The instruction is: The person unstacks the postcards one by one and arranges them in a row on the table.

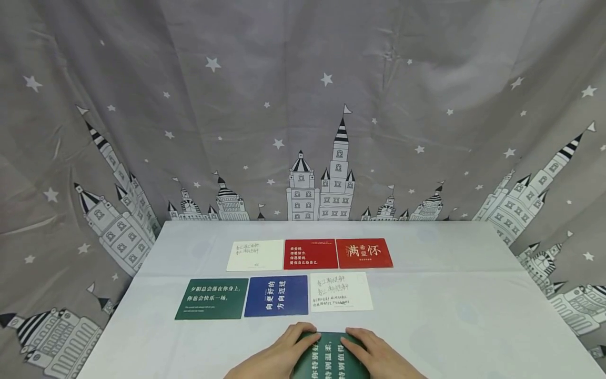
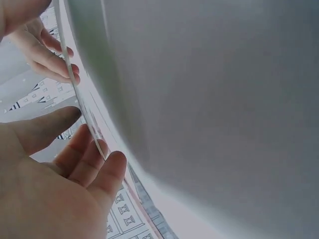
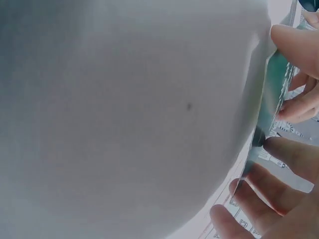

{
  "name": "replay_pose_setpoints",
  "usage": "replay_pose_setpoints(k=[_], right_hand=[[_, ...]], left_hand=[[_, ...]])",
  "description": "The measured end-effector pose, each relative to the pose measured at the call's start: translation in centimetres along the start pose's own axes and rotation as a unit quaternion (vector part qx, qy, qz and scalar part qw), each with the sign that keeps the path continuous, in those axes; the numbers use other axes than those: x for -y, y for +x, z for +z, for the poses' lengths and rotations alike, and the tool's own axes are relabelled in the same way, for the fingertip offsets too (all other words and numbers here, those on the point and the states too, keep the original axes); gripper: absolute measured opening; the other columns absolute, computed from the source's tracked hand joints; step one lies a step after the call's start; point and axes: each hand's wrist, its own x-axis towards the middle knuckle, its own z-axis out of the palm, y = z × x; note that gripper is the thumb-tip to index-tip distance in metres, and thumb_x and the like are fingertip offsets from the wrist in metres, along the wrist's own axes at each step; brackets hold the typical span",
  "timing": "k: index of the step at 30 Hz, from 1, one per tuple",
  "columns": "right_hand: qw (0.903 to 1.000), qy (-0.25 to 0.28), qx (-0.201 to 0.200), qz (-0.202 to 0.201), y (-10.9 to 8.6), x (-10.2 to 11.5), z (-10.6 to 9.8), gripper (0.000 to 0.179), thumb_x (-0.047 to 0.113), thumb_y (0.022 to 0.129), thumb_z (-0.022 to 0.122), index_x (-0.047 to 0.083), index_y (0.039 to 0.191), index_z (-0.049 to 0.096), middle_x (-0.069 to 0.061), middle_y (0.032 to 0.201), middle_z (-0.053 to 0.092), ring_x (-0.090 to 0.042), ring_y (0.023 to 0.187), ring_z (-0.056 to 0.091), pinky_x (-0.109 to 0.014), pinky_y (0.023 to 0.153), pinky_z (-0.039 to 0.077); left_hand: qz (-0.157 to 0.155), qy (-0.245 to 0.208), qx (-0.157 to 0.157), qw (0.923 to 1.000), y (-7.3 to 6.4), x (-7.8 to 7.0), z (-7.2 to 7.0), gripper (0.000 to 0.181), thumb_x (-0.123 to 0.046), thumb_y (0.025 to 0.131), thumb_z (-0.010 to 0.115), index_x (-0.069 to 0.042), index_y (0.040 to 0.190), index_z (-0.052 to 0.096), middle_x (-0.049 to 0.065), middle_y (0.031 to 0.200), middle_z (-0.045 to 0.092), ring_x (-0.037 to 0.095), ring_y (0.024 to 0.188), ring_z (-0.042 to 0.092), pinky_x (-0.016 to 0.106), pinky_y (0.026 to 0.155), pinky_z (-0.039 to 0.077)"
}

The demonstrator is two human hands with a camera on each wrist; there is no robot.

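Note:
At the table's near edge, my left hand (image 1: 281, 353) and right hand (image 1: 382, 356) grip a dark green card (image 1: 331, 363) by its two sides. White characters run down the card's face, and its lower part falls outside the head view. Seen from the left wrist, the left hand (image 2: 55, 174) has its thumb on one face and its fingers at the edge. The right wrist view catches the green card (image 3: 273, 87) at a slant, pinched between the right hand's (image 3: 284, 196) thumb and fingers. Whether it is a single card or several together is unclear.
Beyond the hands lie two rows of cards: green (image 1: 211, 299), blue (image 1: 276, 296) and white handwritten (image 1: 341, 291) in front; white handwritten (image 1: 254, 255), red (image 1: 310, 254) and red with gold lettering (image 1: 364, 253) behind. A grey castle-print curtain (image 1: 303, 95) surrounds the white table (image 1: 450, 316).

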Motion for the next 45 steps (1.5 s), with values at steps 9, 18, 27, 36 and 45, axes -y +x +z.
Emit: replay_pose_setpoints(k=[9, 18, 27, 36, 45], right_hand=[[0.9996, -0.019, 0.009, -0.017, 0.3, -0.8, -1.2, 0.105, 0.077, 0.049, 0.059, 0.036, 0.140, 0.024, 0.007, 0.144, 0.019, -0.022, 0.112, 0.036, -0.033, 0.073, 0.052], [0.9999, -0.006, 0.009, 0.000, 0.6, -2.4, -2.1, 0.099, 0.072, 0.053, 0.062, 0.035, 0.139, 0.029, 0.005, 0.143, 0.024, -0.023, 0.113, 0.038, -0.034, 0.073, 0.052], [0.9986, -0.048, -0.016, -0.014, 1.1, -4.4, -3.4, 0.085, 0.049, 0.067, 0.071, 0.027, 0.139, 0.034, 0.004, 0.140, 0.029, -0.019, 0.117, 0.036, -0.034, 0.083, 0.048], [0.9903, -0.089, -0.081, -0.070, 1.2, -6.2, -4.4, 0.085, 0.038, 0.066, 0.076, 0.016, 0.138, 0.037, -0.002, 0.139, 0.032, -0.023, 0.124, 0.033, -0.043, 0.092, 0.041], [0.9902, -0.090, -0.086, -0.063, 1.4, -7.7, -5.4, 0.084, 0.035, 0.065, 0.077, 0.013, 0.137, 0.039, -0.005, 0.140, 0.031, -0.025, 0.123, 0.035, -0.044, 0.094, 0.039]], left_hand=[[0.000, 0.048, -0.014, 0.9988, 0.6, -0.3, -0.2, 0.105, -0.079, 0.050, 0.055, -0.035, 0.140, 0.022, -0.013, 0.138, 0.024, 0.015, 0.116, 0.029, 0.037, 0.079, 0.050], [0.022, 0.098, -0.055, 0.9934, 2.5, -0.3, -0.2, 0.095, -0.073, 0.063, 0.056, -0.024, 0.140, 0.030, -0.011, 0.138, 0.030, 0.016, 0.118, 0.032, 0.042, 0.093, 0.039], [0.095, 0.192, -0.102, 0.9715, 4.9, -0.4, -0.8, 0.084, -0.042, 0.065, 0.072, -0.009, 0.135, 0.040, -0.002, 0.135, 0.037, 0.015, 0.121, 0.034, 0.038, 0.102, 0.028], [0.101, 0.208, -0.115, 0.9662, 6.7, -0.8, -1.4, 0.084, -0.046, 0.065, 0.072, -0.008, 0.133, 0.042, 0.000, 0.134, 0.039, 0.014, 0.123, 0.034, 0.045, 0.103, 0.026], [0.096, 0.224, -0.114, 0.9631, 8.9, -1.3, -1.6, 0.083, -0.047, 0.066, 0.072, -0.008, 0.133, 0.043, 0.000, 0.134, 0.040, 0.013, 0.123, 0.034, 0.043, 0.102, 0.027]])
